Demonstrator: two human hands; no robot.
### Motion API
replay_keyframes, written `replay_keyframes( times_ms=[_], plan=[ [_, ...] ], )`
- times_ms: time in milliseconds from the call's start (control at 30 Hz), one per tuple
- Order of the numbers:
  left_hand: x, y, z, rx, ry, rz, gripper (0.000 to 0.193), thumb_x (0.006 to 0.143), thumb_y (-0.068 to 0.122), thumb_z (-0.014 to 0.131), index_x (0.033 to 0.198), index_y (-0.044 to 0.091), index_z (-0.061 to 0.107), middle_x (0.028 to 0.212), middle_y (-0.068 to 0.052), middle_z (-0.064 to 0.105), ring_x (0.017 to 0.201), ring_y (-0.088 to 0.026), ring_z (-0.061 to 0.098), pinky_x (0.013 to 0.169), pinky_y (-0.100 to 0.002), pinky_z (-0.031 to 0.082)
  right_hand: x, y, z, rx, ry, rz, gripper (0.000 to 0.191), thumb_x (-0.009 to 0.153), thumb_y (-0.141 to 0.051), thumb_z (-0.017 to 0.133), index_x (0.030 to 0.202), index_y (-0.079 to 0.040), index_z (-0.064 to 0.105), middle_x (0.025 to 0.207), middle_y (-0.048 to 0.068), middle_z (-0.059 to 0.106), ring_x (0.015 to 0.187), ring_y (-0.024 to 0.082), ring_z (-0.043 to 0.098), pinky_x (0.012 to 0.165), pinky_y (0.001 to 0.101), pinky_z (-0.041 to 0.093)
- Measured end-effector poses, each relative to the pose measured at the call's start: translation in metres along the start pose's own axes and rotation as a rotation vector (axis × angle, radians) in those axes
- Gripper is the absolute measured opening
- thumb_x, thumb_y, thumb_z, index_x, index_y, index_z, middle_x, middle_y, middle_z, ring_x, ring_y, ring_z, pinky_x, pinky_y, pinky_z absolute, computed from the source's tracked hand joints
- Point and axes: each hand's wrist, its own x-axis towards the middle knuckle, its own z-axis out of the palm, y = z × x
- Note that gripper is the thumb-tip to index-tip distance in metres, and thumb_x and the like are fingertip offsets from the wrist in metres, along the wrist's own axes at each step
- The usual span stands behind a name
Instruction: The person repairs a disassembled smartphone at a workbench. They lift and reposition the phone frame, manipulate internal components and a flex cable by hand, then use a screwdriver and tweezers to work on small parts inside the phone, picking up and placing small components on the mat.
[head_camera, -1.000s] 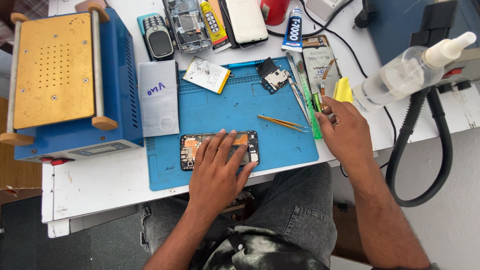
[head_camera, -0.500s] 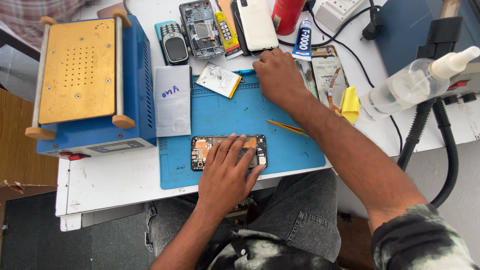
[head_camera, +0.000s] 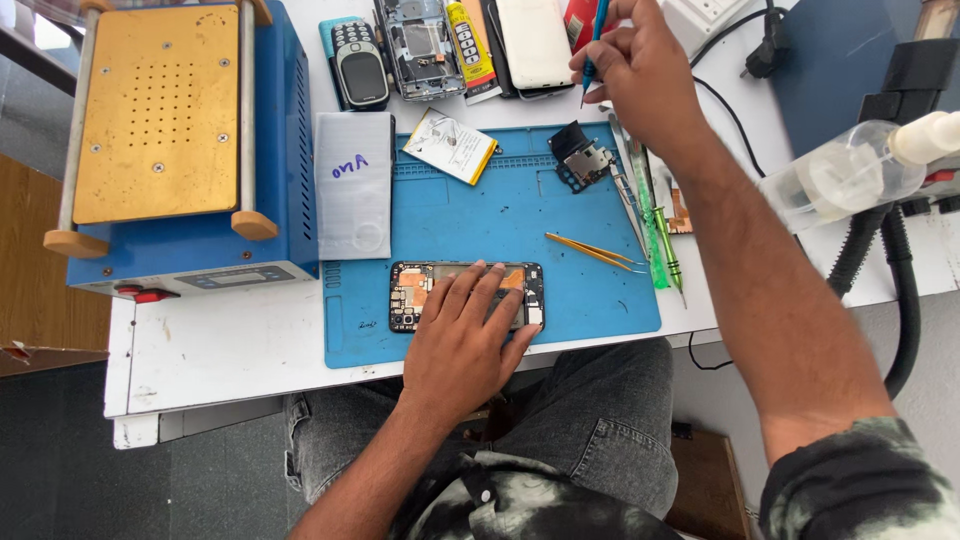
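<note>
Two hands: both bare, both over the blue mat (head_camera: 500, 220) on the white table (head_camera: 220, 350).
Left hand (head_camera: 465, 335): lies flat on the opened phone (head_camera: 415, 295), fingers spread apart and pressing it down.
Opened phone: lies at the near edge of the mat, circuit side up, partly covered by the palm.
Right hand (head_camera: 640, 75): raised over the far edge of the mat, fingers pinched together on a thin blue tool (head_camera: 596, 30), its tip pointing down.
Beside it: tweezers (head_camera: 595, 252) lie on the mat, well apart from both hands.
Left side: blue machine with a brass plate (head_camera: 160, 110).
Far edge: a keypad phone (head_camera: 360, 65) and a glue tube (head_camera: 468, 45).
</note>
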Motion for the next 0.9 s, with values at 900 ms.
replay_keyframes(
  times_ms=[900],
  plan=[
    [0.002, 0.0, -0.002, -0.012, 0.009, 0.009, 0.045, 0.1, 0.047, 0.065, 0.122, 0.008, 0.069, 0.135, -0.015, 0.063, 0.131, -0.029, 0.055, 0.109, -0.048, 0.044, 0.035, -0.003, 0.0, -0.833, -0.128, 0.203, 0.018, 0.092, -0.019, 0.083, 0.105, -0.007, 0.082, 0.094, 0.014, 0.078, 0.08, 0.022, 0.074, 0.077, 0.0401, 0.06]
  ],
)
